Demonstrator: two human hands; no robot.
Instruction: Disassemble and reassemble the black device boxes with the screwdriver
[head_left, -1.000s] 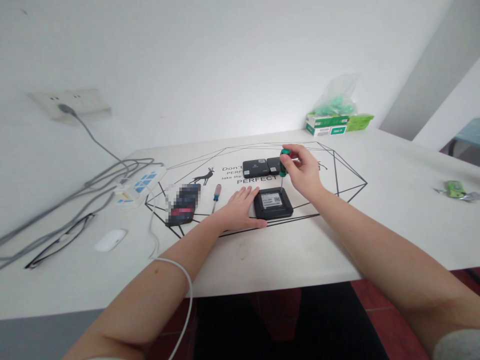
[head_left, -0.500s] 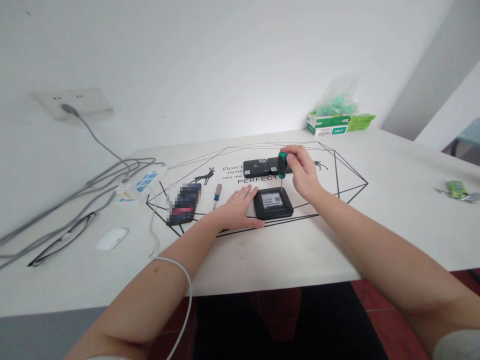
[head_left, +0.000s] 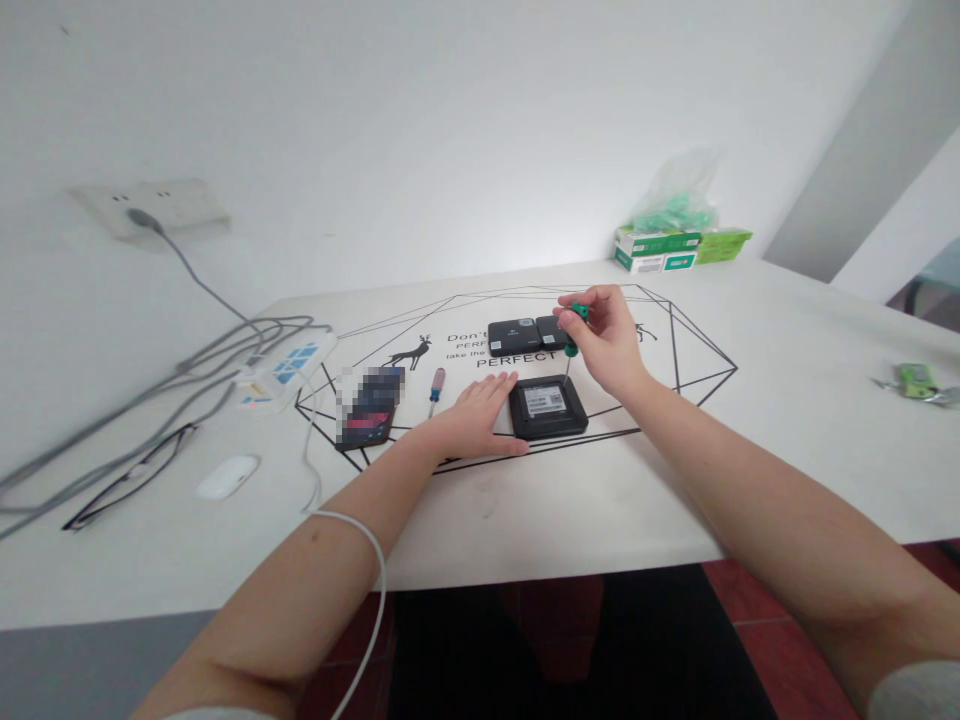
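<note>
A black square device [head_left: 547,407] with a white label lies on the white table [head_left: 525,500]. My left hand [head_left: 480,415] rests flat beside its left edge, fingers stretched out and touching it. My right hand [head_left: 606,335] is closed on a green-handled screwdriver [head_left: 573,330], held upright with its tip at the device's far right corner. Two more black devices [head_left: 527,335] lie side by side just behind.
A red-handled screwdriver [head_left: 436,388] and a phone [head_left: 367,408] lie left of my left hand. Further left are a power strip [head_left: 289,368] with grey cables, glasses [head_left: 127,478] and a white mouse [head_left: 227,476]. Green boxes [head_left: 660,250] stand at the back; a small green object [head_left: 916,380] lies far right.
My right hand's fingers have shifted on the screwdriver handle, which now leans slightly; the tip stays at the same corner. My left hand has not moved.
</note>
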